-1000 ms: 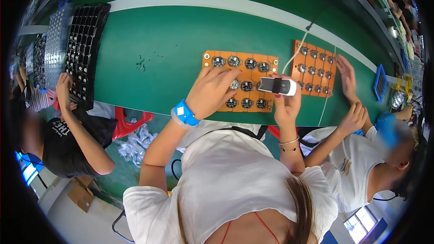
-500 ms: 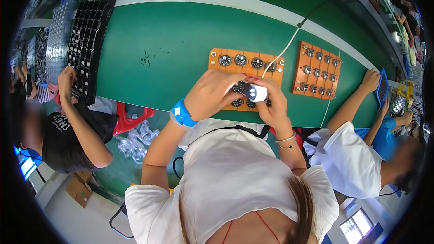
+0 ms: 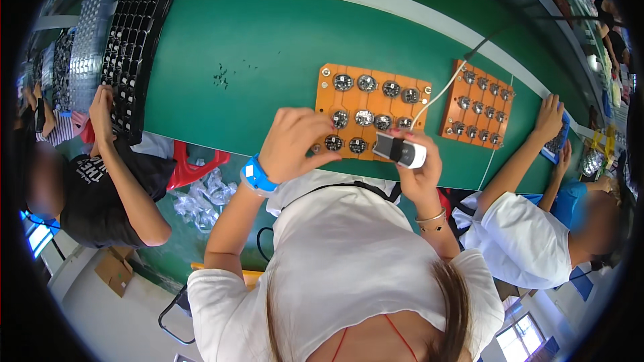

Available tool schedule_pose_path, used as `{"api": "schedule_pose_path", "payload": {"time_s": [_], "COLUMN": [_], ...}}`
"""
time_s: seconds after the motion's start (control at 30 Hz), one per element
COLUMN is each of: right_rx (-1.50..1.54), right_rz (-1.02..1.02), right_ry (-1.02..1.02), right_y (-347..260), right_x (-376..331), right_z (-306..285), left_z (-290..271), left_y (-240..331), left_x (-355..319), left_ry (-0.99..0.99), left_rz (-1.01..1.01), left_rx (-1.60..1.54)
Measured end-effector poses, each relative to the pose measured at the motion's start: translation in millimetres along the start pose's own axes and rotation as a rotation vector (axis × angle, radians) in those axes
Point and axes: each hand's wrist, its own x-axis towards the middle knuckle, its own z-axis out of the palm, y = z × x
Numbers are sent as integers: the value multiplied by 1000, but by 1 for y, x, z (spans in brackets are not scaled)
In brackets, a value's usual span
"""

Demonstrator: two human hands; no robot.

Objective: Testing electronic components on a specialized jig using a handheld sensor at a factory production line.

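My right hand [image 3: 424, 171] is closed round a small white and black handheld device [image 3: 406, 153], tilted over the front right of an orange board [image 3: 349, 102]. Several round dark circuit parts [image 3: 391, 88] sit in rows on that board; the device and my hand hide some at its near right corner. At the board's near left corner my left hand [image 3: 292, 142] is open, thumb and forefinger apart on either side of a round part [image 3: 333, 143]. Whether the fingertips touch it I cannot tell.
A second orange board [image 3: 475, 104] with round parts lies to the right. A white cable [image 3: 439, 92] crosses between the boards. Black scraps [image 3: 220, 75] lie on the green table [image 3: 255, 33]. Black trays [image 3: 137, 47] stand far left. Co-workers sit either side.
My hands have moved apart. The right one has drawn the device slightly right and toward me; its bright lit end no longer shows. The left hand has moved left, uncovering the middle row.
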Motion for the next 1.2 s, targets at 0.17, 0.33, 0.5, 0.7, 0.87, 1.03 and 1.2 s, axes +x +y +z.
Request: {"api": "schedule_pose_path", "payload": {"time_s": [0.17, 0.33, 0.5, 0.7, 0.87, 1.03, 1.2], "right_rx": [-49, -136, -119, -25, -103, -163, -180], "right_rz": [-6, -84, -82, 78, 66, 28, -39], "right_ry": [-57, -164, -154, -39, -52, -97, -120], "right_y": [-13, -14, -11, -5, -4, -6, -5], "right_x": [9, 16, 12, -9, -13, -12, -11], "right_z": [12, 21, 27, 21, 18, 22, 29], "left_z": [16, 10, 9, 8, 29, 22, 19], "left_y": [-7, 8, 10, -1, 6, 9, 18], "left_x": [-13, -9, -10, -20, -17, -18, -15], "left_ry": [-37, -30, -9, -164, -99, -81, 28], "left_rz": [50, -18, -10, -87, 24, 20, 18], "left_rx": [35, -111, -113, 52, 90, 63, -21]}}
